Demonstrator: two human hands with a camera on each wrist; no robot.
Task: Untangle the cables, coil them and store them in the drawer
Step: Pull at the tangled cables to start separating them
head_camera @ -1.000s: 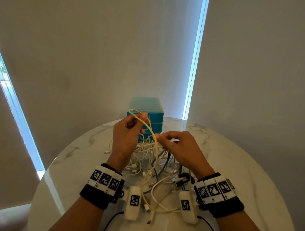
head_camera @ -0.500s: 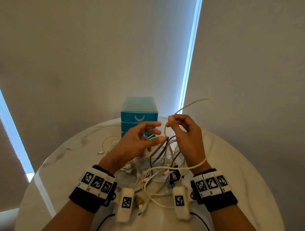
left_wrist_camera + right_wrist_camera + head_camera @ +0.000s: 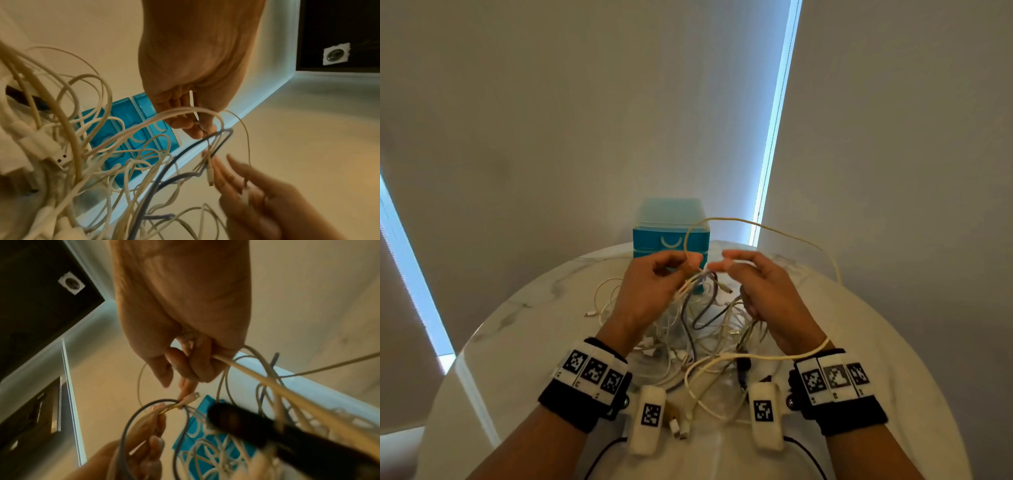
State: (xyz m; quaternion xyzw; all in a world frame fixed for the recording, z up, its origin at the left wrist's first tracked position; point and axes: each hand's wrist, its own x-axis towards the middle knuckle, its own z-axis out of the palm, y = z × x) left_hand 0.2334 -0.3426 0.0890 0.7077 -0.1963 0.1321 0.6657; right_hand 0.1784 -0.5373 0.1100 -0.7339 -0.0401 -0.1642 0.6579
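A tangle of white, cream and grey cables [image 3: 698,335] lies on the round marble table [image 3: 876,342] between my wrists. My left hand [image 3: 690,265] pinches a small bunch of strands lifted out of the pile, a cream plug end [image 3: 191,397] sticking out beside its fingertips. My right hand [image 3: 722,262] faces it, index finger and thumb stretched out, lower fingers curled round a cream cable [image 3: 267,382]. That cream cable [image 3: 774,229] arcs high from the left hand out to the right, then wraps behind my right wrist back into the pile. The blue drawer unit [image 3: 671,236] stands behind the hands, drawers closed.
Wall panels rise right behind the table with bright window strips between them. A black plug [image 3: 743,366] lies in the tangle near my right wrist. Bare marble shows to the left and right of the pile.
My left hand has closed from spread fingers into a pinch on the lifted strands. My right hand has come down level with it, and the cream cable's loop now swings wider to the right.
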